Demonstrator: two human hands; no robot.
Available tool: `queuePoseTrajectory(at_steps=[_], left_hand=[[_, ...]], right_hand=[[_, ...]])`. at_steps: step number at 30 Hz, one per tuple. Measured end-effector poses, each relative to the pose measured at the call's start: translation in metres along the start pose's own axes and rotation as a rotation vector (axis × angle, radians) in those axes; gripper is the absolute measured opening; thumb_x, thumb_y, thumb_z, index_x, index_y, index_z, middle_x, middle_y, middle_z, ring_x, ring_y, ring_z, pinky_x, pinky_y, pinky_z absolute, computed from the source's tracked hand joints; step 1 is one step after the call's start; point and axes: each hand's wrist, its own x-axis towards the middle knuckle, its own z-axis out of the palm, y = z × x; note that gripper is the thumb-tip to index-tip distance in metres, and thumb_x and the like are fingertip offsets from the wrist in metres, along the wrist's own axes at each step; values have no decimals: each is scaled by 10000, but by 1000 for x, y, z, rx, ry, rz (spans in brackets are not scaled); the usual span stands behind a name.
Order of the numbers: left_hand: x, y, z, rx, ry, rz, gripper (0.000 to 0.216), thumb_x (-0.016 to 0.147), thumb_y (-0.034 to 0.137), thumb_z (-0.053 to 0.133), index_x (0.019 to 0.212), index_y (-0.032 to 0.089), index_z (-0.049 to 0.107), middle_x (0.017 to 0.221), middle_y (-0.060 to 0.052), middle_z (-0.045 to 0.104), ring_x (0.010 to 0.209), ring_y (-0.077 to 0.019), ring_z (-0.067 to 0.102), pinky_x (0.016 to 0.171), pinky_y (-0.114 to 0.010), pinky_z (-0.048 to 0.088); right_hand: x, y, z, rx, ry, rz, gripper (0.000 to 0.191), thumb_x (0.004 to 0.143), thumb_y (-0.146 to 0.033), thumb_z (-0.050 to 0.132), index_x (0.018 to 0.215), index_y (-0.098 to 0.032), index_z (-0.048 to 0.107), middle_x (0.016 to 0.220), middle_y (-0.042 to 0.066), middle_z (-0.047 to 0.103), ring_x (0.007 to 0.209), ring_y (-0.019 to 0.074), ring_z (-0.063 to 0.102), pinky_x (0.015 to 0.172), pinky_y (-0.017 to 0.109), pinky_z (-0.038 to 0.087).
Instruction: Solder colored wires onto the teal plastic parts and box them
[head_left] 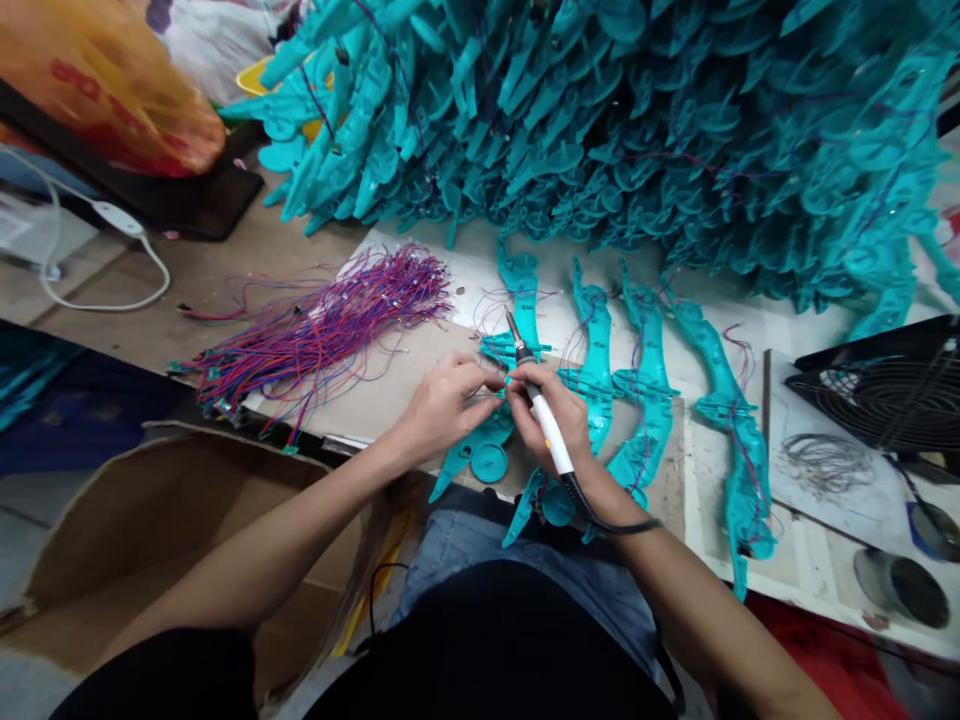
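My right hand grips a white soldering iron, its metal tip pointing up and away from me. The right fingertips also meet at a small spot close to my left fingers. Thumb and forefinger of my left hand come together there in a pinch; what lies between them is too small to make out. Both hands are over a teal plastic part with thin wires on it. To its right lie several similar parts, among them a teal part with wires and another teal part.
A bundle of red and purple wires lies to the left. Behind rises a big pile of teal parts. At right are a black fan, wire scraps and a round tin. A cardboard box stands below left.
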Motion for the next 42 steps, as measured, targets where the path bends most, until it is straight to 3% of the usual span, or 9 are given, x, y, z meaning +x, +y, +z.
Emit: queuePoseTrajectory(at_steps=[2,5,10,13,17,20,31,42], left_hand=[[-1,0,3,-46,-35,-64,118,837,251,593,840,188,692,792,-44,666,850,-205,562,804,-332,428],[-6,-4,9,-143,-60,-132,119,837,259,589,795,187,673,788,-36,664,838,-196,572,773,-316,431],[-22,-13,20,-94,58,-167,127,856,270,585,830,190,679,811,-45,656,867,-206,556,806,-340,418],[-30,-18,28,-48,113,-127,117,854,263,598,800,190,672,771,-45,648,851,-208,535,799,-344,413],[-31,-23,34,-38,131,-97,110,853,255,600,787,196,665,781,-46,667,831,-205,537,790,-347,416],[-30,-25,35,-11,116,-99,107,851,250,602,790,197,674,784,-46,677,822,-207,543,794,-356,411],[-30,-23,32,17,88,-108,97,847,209,604,783,205,677,786,-21,689,841,-204,550,807,-371,426],[-29,-24,31,23,86,-93,94,846,208,607,783,196,677,775,-24,683,839,-201,557,803,-370,435]], right_hand=[[-2,-3,2,5,-5,0,219,868,-211,567,1085,-243,581,956,23,697,799,146,675,777,266,544],[-3,-5,2,25,-10,11,204,872,-224,571,1074,-240,593,941,19,694,794,144,672,785,270,544],[-12,-6,-14,87,-12,-1,305,929,-388,521,1176,-234,613,881,37,671,788,160,650,771,299,542],[-25,-11,-33,70,6,-17,385,941,-442,480,1228,-221,613,957,80,673,850,197,645,769,346,534],[-42,-22,-47,95,50,5,155,872,-225,608,1000,-232,696,865,54,699,826,200,661,744,345,534],[-48,-27,-46,124,76,8,166,835,-116,605,912,-223,705,769,37,692,752,189,662,683,329,538],[-47,-20,-38,134,13,-46,218,809,-44,613,951,-189,690,780,51,677,759,175,637,691,336,529],[-46,-21,-37,140,35,-58,245,802,-22,608,949,-200,690,780,42,672,766,178,641,692,335,528]])
